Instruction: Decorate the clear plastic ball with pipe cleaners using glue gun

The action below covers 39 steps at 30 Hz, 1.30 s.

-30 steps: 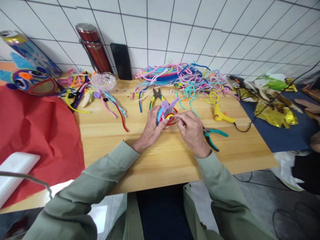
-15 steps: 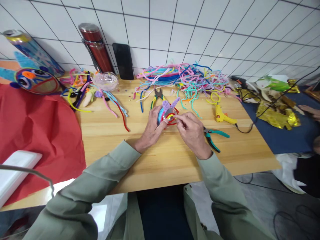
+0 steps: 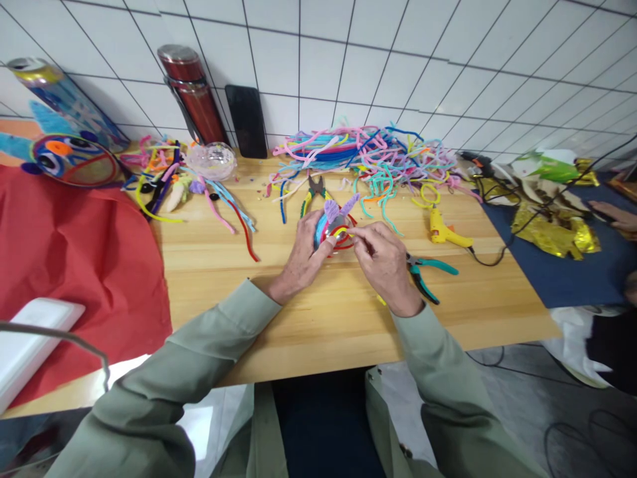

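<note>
Head view puts the decorated ball (image 3: 335, 224) at the centre of the table (image 3: 308, 332), between both hands; taking it as the middle of a clock, the wall lies at twelve. The left hand (image 3: 303, 252), at eight o'clock, is curled around the ball's near side, thumb on its front. The right hand (image 3: 385, 262), at four o'clock, has thumb and forefinger pinched narrow on the end of a yellow strip (image 3: 340, 231), which curves inside the red loop (image 3: 343, 247). Two purple ear-like pieces (image 3: 332, 212) stand up from the top.

The step in hand looks like fitting that strip to the ball's front. As I judge it, the next move calls for a firm left grip and small fingertip pressure, so the curve lies flat within the loop. The yellow glue gun (image 3: 442, 231) sits at three o'clock, within easy reach.

The left palm hides much of the ball's lower left, and whether the strip is already stuck cannot be told. A yellow scrap (image 3: 381, 300) by the right wrist, towards five, is partly covered; another person's hand (image 3: 617, 216), at three, is cut off by the frame.
</note>
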Each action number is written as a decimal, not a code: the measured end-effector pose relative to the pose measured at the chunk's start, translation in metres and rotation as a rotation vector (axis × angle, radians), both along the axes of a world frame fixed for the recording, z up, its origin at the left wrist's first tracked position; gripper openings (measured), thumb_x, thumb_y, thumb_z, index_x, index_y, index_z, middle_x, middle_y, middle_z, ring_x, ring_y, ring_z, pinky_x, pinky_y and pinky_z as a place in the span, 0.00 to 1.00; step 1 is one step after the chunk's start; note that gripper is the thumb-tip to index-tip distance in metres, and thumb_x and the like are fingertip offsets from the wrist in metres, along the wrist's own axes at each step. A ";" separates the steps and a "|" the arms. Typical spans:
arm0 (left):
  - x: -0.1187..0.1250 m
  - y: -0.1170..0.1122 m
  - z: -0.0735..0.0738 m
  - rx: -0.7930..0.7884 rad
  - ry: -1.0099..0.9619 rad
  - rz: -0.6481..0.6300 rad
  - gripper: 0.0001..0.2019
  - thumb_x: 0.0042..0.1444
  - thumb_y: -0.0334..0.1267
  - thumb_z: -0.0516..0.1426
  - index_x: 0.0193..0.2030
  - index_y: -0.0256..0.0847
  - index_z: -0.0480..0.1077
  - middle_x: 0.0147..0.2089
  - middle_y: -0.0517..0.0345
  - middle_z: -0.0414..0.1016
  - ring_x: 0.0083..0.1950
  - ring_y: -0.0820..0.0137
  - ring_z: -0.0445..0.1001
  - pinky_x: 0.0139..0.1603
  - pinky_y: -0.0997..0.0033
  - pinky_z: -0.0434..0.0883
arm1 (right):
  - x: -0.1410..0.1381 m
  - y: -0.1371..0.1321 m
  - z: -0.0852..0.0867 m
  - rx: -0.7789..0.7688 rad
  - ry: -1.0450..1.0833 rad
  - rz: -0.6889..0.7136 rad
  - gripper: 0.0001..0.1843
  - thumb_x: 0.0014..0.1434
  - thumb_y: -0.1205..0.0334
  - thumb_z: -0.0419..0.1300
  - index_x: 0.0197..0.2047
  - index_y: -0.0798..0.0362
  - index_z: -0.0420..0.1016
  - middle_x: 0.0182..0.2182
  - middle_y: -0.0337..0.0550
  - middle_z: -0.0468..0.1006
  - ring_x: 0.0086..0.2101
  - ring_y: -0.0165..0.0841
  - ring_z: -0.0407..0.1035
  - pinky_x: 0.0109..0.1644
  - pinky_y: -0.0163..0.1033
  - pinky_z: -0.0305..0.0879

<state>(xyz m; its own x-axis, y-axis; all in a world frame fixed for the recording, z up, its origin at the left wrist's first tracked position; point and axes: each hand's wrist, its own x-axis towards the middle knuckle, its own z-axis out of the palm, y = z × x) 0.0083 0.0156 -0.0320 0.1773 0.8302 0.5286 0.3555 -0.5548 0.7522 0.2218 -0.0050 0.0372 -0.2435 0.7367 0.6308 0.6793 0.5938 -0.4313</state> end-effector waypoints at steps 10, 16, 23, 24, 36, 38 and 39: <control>0.003 -0.003 0.004 -0.039 -0.040 0.008 0.34 0.82 0.62 0.53 0.83 0.46 0.57 0.81 0.37 0.69 0.83 0.49 0.68 0.86 0.38 0.66 | 0.000 0.000 0.003 0.010 0.013 0.006 0.13 0.75 0.68 0.64 0.53 0.45 0.90 0.43 0.45 0.88 0.40 0.39 0.81 0.46 0.46 0.79; 0.007 0.003 0.007 -0.048 -0.084 -0.022 0.32 0.81 0.57 0.56 0.81 0.44 0.59 0.79 0.35 0.70 0.82 0.46 0.69 0.85 0.32 0.67 | 0.004 0.004 0.000 -0.004 0.073 -0.003 0.11 0.74 0.64 0.67 0.52 0.42 0.91 0.39 0.43 0.87 0.34 0.39 0.77 0.42 0.48 0.76; 0.008 0.002 0.011 -0.058 -0.125 -0.021 0.30 0.79 0.54 0.59 0.80 0.45 0.61 0.78 0.37 0.71 0.81 0.46 0.69 0.85 0.33 0.67 | 0.008 0.007 -0.002 0.005 0.037 -0.019 0.08 0.75 0.57 0.67 0.51 0.42 0.90 0.37 0.43 0.86 0.32 0.39 0.77 0.37 0.48 0.74; 0.008 0.001 0.012 -0.059 -0.123 -0.021 0.30 0.79 0.53 0.58 0.80 0.45 0.62 0.78 0.37 0.71 0.81 0.46 0.69 0.84 0.33 0.68 | 0.008 0.007 -0.003 0.005 0.039 -0.015 0.08 0.75 0.57 0.68 0.51 0.42 0.90 0.37 0.43 0.86 0.32 0.39 0.77 0.37 0.48 0.74; 0.011 0.016 0.012 -0.051 -0.118 -0.008 0.35 0.75 0.59 0.65 0.79 0.42 0.64 0.77 0.34 0.71 0.81 0.44 0.69 0.84 0.32 0.69 | 0.016 0.011 -0.011 -0.024 0.088 -0.040 0.12 0.76 0.50 0.66 0.50 0.44 0.90 0.38 0.44 0.87 0.35 0.42 0.78 0.41 0.49 0.73; 0.011 0.019 0.013 -0.060 -0.118 -0.022 0.40 0.70 0.62 0.70 0.78 0.43 0.65 0.77 0.34 0.71 0.81 0.43 0.70 0.84 0.33 0.70 | 0.016 0.011 -0.012 -0.013 0.115 -0.066 0.11 0.75 0.50 0.67 0.49 0.44 0.90 0.38 0.44 0.86 0.36 0.42 0.78 0.42 0.50 0.73; 0.011 0.020 0.014 -0.066 -0.121 -0.033 0.42 0.67 0.62 0.73 0.78 0.45 0.65 0.77 0.36 0.72 0.81 0.42 0.70 0.83 0.33 0.71 | 0.016 0.011 -0.012 -0.008 0.137 -0.083 0.11 0.74 0.50 0.68 0.48 0.44 0.90 0.37 0.43 0.86 0.36 0.42 0.78 0.43 0.49 0.74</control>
<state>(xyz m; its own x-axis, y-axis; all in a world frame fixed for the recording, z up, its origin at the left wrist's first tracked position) 0.0192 0.0352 -0.0185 0.1434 0.8587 0.4921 0.2426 -0.5125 0.8237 0.2375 0.0058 0.0254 -0.0930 0.7560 0.6479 0.6604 0.5338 -0.5281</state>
